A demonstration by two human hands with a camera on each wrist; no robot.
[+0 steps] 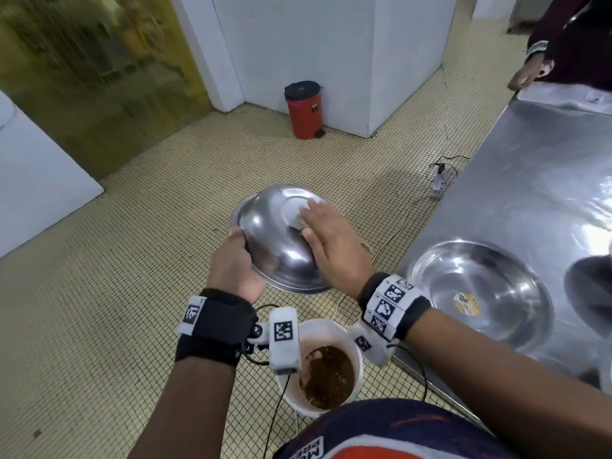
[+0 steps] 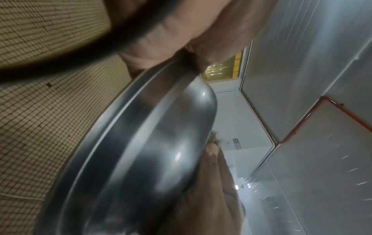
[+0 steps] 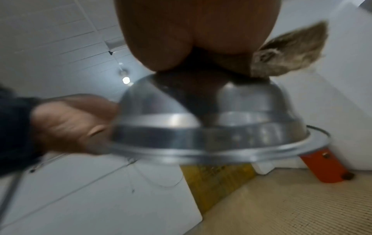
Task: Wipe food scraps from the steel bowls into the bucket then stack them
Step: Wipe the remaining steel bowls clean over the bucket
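Observation:
I hold a steel bowl (image 1: 275, 236) upside down and tilted, above the floor just beyond a white bucket (image 1: 354, 346) of brown food scraps (image 1: 328, 376). My left hand (image 1: 236, 256) grips the bowl's near-left rim (image 2: 112, 143). My right hand (image 1: 331, 240) lies flat on the bowl's upturned base and presses a soiled cloth (image 3: 287, 52) against it. The right wrist view shows the bowl (image 3: 211, 124) from the side, with the left hand (image 3: 70, 120) on its rim. A second steel bowl (image 1: 480, 289) sits upright on the steel table (image 1: 530, 177).
The steel table runs along my right side, with another dark bowl (image 1: 592, 289) at the frame's edge. A red pedal bin (image 1: 304, 109) stands by the white wall. A power strip (image 1: 438, 183) and cables lie on the tiled floor. Another person (image 1: 563, 44) stands at the table's far end.

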